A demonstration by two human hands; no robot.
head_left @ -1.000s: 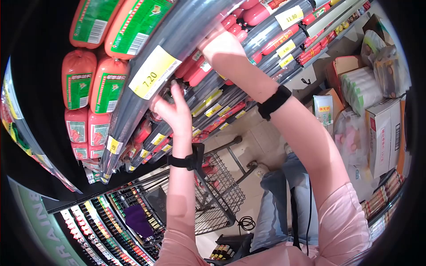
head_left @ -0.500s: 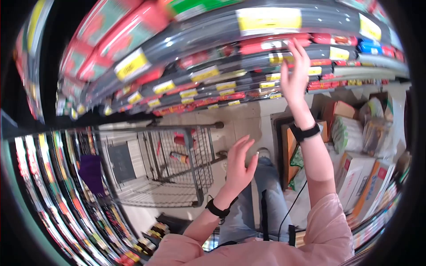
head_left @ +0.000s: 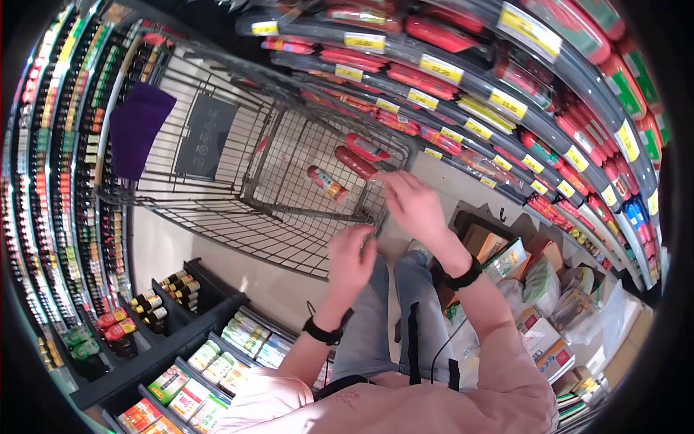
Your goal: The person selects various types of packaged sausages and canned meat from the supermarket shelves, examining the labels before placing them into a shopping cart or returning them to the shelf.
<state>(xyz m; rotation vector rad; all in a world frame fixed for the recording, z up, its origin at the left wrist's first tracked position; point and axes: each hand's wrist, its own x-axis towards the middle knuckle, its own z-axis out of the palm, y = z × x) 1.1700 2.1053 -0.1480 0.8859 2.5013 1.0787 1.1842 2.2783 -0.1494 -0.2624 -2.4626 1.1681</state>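
Observation:
My right hand (head_left: pixel 417 208) reaches over the near end of the wire shopping cart (head_left: pixel 289 231), its fingertips closed on one end of a red sausage (head_left: pixel 354 163). The sausage slants over the basket beside a red packet (head_left: pixel 367 147). A labelled, tube-shaped pack (head_left: pixel 327 183) lies a little nearer on the cart's wire floor. At the cart's near rim, my left hand (head_left: pixel 351 257) is closed, with curled fingers around the edge. Part of its grip is hidden behind the hand itself.
Shelves of red packaged sausages (head_left: pixel 423 79) with yellow price tags (head_left: pixel 441 69) curve along the far side. Bottle shelves (head_left: pixel 65 181) stand at left, with a display of boxes and jars (head_left: pixel 191 398) below. Opened cartons (head_left: pixel 538 329) sit to the right; a purple cloth (head_left: pixel 141 130) hangs on the cart.
My right hand has come down from the sausage shelf to the cart with a red sausage. My left hand went from open to closed at the cart's rim. The view has swung left.

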